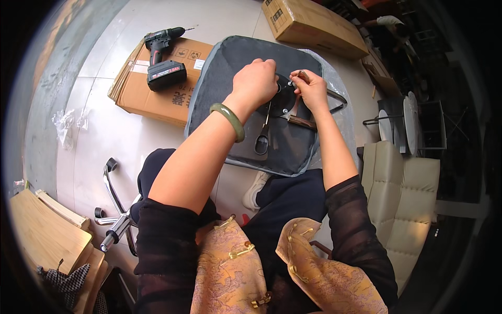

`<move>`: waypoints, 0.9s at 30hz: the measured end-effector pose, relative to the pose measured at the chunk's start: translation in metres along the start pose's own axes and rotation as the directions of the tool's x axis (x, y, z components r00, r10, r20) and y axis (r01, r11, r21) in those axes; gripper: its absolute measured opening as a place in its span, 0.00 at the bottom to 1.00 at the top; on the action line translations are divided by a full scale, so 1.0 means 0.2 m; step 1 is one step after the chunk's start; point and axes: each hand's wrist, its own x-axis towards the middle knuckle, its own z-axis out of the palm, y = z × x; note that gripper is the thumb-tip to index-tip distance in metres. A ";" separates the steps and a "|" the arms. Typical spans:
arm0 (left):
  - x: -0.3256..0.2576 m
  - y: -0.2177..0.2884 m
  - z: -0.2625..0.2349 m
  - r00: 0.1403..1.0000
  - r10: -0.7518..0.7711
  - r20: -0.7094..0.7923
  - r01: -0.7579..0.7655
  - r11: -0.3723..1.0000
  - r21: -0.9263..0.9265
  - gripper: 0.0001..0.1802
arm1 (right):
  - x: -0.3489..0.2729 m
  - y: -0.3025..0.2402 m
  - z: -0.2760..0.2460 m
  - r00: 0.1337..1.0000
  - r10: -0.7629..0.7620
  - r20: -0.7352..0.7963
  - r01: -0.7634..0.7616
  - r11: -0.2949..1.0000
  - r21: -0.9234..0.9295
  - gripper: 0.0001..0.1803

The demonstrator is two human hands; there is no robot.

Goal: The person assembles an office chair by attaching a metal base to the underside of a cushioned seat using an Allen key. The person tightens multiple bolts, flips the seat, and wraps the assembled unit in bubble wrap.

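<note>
A dark grey padded chair seat [225,57] lies underside up in front of me, with a black metal mechanism plate [282,99] at its middle. My left hand [256,81] is closed over the plate's left side; its fingers hide whatever they hold. At the plate's upper right, my right hand [311,91] pinches a small shiny metal piece [303,76], too small to name. A silver bolt head [285,111] shows on the plate's lower part. One lever with a black paddle end [261,145] points toward me, and a flat metal bar [301,122] extends right.
A black cordless drill [163,49] stands on a cardboard box [157,102] at the left. Another long box [316,29] lies at the far side. A chrome chair base [121,222] is at lower left, near wooden boards [49,230]. A cream padded seat [397,193] is at right.
</note>
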 end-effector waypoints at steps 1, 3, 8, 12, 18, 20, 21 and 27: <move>0.00 0.01 0.01 1.000 0.000 -0.005 0.000 1.000 -0.009 0.14 | -0.01 -0.01 0.00 1.000 -0.018 -0.001 0.018 0.998 -0.067 0.05; 0.02 0.00 0.01 0.999 0.013 -0.032 -0.014 1.000 -0.023 0.13 | 0.02 -0.03 0.02 0.998 -0.057 -0.013 0.054 0.988 -0.147 0.05; 0.06 0.04 0.09 0.994 0.027 -0.105 -0.041 0.990 -0.138 0.13 | 0.02 -0.01 0.05 0.991 -0.095 -0.089 0.072 0.969 -0.237 0.05; 0.11 0.08 0.19 0.978 0.046 -0.205 -0.095 0.968 -0.234 0.14 | 0.01 0.02 0.08 0.945 -0.275 -0.179 0.208 0.925 -0.319 0.07; 0.18 0.12 0.28 0.940 0.129 -0.315 -0.219 0.938 -0.270 0.12 | 0.01 0.04 0.10 0.913 -0.334 -0.234 0.231 0.896 -0.379 0.05; 0.21 0.12 0.29 0.934 0.133 -0.331 -0.230 0.935 -0.272 0.10 | 0.01 0.04 0.11 0.918 -0.318 -0.238 0.224 0.909 -0.352 0.05; 0.23 0.12 0.30 0.938 0.128 -0.323 -0.223 0.935 -0.276 0.09 | 0.00 0.04 0.09 0.923 -0.339 -0.182 0.267 0.905 -0.331 0.05; 0.30 0.11 0.29 0.941 0.225 -0.252 -0.292 0.918 -0.268 0.09 | 0.00 0.04 -0.02 0.992 -0.036 0.123 0.029 0.998 0.059 0.05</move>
